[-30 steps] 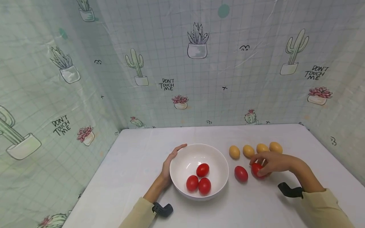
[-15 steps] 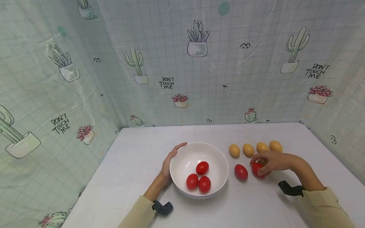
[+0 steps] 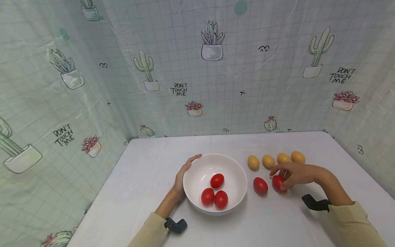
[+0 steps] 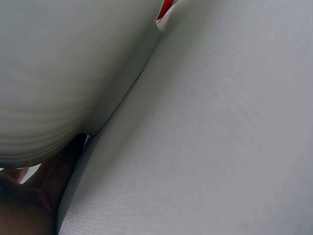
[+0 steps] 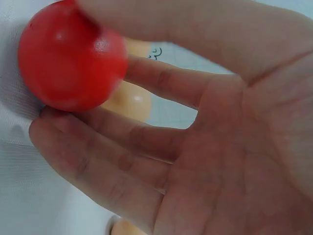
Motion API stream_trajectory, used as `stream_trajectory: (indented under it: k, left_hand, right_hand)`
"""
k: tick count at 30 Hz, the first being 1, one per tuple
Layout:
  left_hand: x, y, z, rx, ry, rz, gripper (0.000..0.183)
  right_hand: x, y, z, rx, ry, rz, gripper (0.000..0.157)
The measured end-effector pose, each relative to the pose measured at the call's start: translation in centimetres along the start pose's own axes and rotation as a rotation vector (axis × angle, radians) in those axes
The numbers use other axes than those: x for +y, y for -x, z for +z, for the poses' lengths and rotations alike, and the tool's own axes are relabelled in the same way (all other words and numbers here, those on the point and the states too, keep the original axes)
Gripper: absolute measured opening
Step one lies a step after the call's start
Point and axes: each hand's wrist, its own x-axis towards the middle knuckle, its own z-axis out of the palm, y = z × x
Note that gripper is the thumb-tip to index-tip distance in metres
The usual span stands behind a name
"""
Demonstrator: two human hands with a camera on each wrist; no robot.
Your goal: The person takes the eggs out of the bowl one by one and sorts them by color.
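Note:
A white bowl stands on the table with three red eggs inside. My left hand holds the bowl's left side, its fingers lying along the outer wall; in the left wrist view the bowl's wall hides most of that hand. To the right of the bowl, my right hand is over another red egg. In the right wrist view the thumb lies on this egg and the fingers reach round behind it, close to the table. One more red egg lies between hand and bowl.
Several yellow eggs lie in a row behind the red ones, close to the right hand's fingers. A cloth printed with cacti hangs behind the white table and along its sides.
The right hand's fingers have spread slightly around the red egg, which stays in place. One red egg in the bowl has shifted a little left and back. The left hand has not moved.

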Motion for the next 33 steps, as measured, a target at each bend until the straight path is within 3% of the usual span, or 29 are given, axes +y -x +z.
stream_trajectory:
  k: [18,33]
  left_hand:
    - [0.2,0.0,0.2,0.023,0.014,-0.02,0.056]
    - [0.2,0.2,0.3,0.019,0.011,-0.002,0.055]
  right_hand:
    - [0.1,0.4,-0.3,0.008,-0.032,0.0,0.06]
    - [-1.1,1.0,-0.9,0.169,0.021,-0.144,0.047]
